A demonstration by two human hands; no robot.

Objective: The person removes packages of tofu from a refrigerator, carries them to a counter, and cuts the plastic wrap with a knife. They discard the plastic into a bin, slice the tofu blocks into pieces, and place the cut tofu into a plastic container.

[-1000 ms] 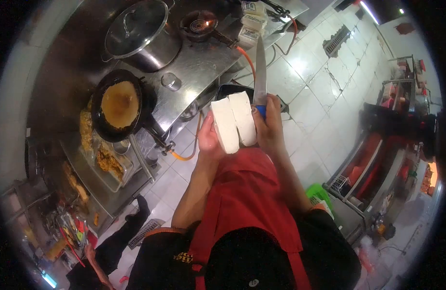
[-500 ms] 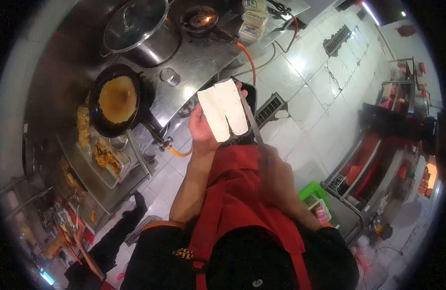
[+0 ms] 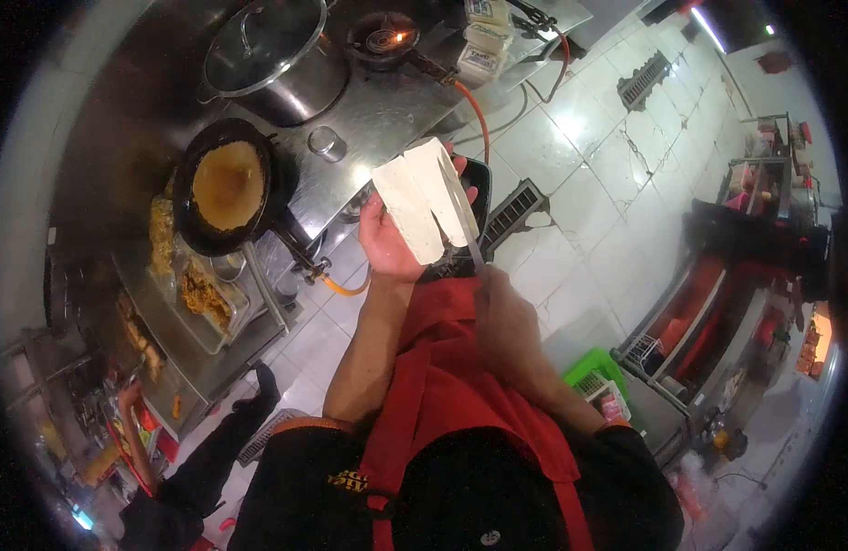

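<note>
On the palm of my left hand [image 3: 392, 248] lies a block of white tofu [image 3: 413, 207], split lengthwise into two long pieces. The fingers curl around its far right side. My right hand [image 3: 508, 317] grips a knife [image 3: 476, 253] by its handle, which the fingers hide. Its blade points away from me along the outer edge of the right-hand piece. Below the tofu, a dark container [image 3: 480, 179] shows partly behind my hand.
A frying pan [image 3: 282, 219] with a thin yellow layer sits left, beside a tray of fried food [image 3: 203, 298]. Beyond are a lidded pot [image 3: 300, 92], a lit burner [image 3: 380, 39], a metal cup [image 3: 327, 144] and white packs [image 3: 480, 61]. Another person's hand [image 3: 130, 395] shows lower left.
The knife and my right hand have shifted slightly left and nearer the tofu. The tofu has tilted a little in my left hand. The other person's hand has moved up and left.
</note>
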